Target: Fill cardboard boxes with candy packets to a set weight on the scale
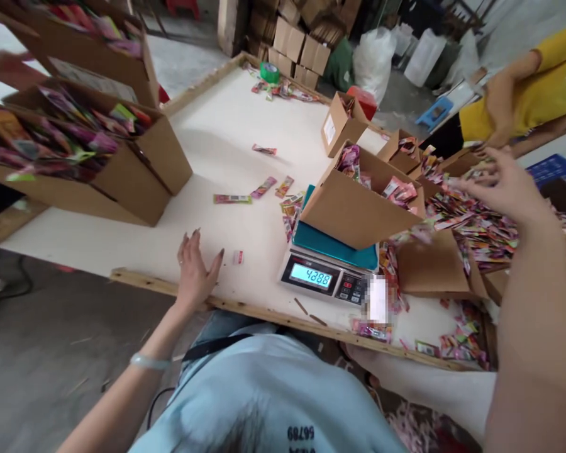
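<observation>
My left hand [195,269] rests at the table's near edge with fingers spread, holding nothing. A small red-and-white slip [238,257] lies just right of its thumb. My right hand [507,185] is raised over a heap of colourful stick packets [474,220], thumb and fingers apart, with nothing plainly gripped. Between my hands stands a digital scale [327,277], its lit display reading about 4288. On its teal plate an open cardboard box [358,207] sits tilted in my view, with pink and purple packets [399,190] inside. A blurred packet [419,234] shows by the box's right side.
Packet-filled cartons [136,170] stand at the left, with another person's hand [9,69] behind them. Loose packets [233,199] lie mid-table. Green tape [269,72] sits at the far end. A person in a yellow shirt [528,94] stands across. A wooden rim [283,321] edges the table.
</observation>
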Motion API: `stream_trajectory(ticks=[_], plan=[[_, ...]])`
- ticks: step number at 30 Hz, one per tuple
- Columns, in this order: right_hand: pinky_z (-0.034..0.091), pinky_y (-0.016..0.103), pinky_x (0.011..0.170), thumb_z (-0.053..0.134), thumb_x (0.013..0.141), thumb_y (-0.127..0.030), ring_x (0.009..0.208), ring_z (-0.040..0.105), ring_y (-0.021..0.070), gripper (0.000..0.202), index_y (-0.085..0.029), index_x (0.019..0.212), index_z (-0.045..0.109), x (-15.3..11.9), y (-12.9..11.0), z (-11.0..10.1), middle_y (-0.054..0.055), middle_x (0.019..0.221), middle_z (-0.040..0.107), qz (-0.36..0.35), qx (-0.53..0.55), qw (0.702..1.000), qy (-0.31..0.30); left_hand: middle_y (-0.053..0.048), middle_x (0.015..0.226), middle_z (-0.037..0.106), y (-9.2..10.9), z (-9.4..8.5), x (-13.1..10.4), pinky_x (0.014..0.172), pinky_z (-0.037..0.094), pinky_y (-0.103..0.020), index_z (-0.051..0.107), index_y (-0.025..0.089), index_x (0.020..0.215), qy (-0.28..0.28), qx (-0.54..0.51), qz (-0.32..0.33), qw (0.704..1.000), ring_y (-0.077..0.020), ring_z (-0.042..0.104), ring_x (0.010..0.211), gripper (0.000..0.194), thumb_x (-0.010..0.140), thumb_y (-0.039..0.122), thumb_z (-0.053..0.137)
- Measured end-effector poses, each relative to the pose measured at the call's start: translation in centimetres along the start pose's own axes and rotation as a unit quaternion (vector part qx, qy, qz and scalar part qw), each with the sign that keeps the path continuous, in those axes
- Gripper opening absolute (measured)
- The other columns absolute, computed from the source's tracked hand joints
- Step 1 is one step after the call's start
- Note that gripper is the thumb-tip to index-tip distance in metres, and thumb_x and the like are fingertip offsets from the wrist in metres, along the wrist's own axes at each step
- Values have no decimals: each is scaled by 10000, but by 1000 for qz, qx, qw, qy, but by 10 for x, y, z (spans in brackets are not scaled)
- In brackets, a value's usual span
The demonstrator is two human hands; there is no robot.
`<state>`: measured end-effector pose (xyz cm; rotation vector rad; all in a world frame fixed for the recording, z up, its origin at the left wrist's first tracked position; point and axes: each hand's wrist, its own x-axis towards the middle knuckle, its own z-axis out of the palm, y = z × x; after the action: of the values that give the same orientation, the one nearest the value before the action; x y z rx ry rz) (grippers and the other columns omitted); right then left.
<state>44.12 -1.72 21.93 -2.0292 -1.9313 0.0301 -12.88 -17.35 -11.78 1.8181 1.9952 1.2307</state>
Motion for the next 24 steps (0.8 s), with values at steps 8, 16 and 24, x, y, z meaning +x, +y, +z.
stream_trajectory(ticks=[8, 16, 24], plan=[[594, 565, 957, 779, 826, -621, 923, 717, 286, 523, -298, 1232, 715, -1, -123, 0, 77, 1019, 767, -193, 92, 973, -83, -279, 1646, 456, 3, 4, 9, 1336, 243, -665, 389, 131, 1597, 25, -16, -15, 999, -413, 309, 1641, 725, 1000, 486, 597], [586, 474, 900, 829, 815, -505, 900, 696, 272, 662, -226, 1380, 624, 28, -143, 70, 114, 1081, 753, -218, 32, 954, -204, -292, 1632, 455, 4, 3, 10, 1338, 244, -651, 402, 116, 1586, 8, -17, -12, 1000, -421, 325, 1630, 725, 997, 493, 593], [507, 319, 803, 684, 901, -412, 781, 612, 187, 262, -190, 1038, 711, 29, -143, 81, 34, 839, 687, -276, 70, 942, -176, -277, 1626, 471, 1, 2, 9, 1325, 297, -633, 439, 145, 1581, 25, -8, -13, 1000, -410, 381, 1606, 682, 1007, 482, 588]])
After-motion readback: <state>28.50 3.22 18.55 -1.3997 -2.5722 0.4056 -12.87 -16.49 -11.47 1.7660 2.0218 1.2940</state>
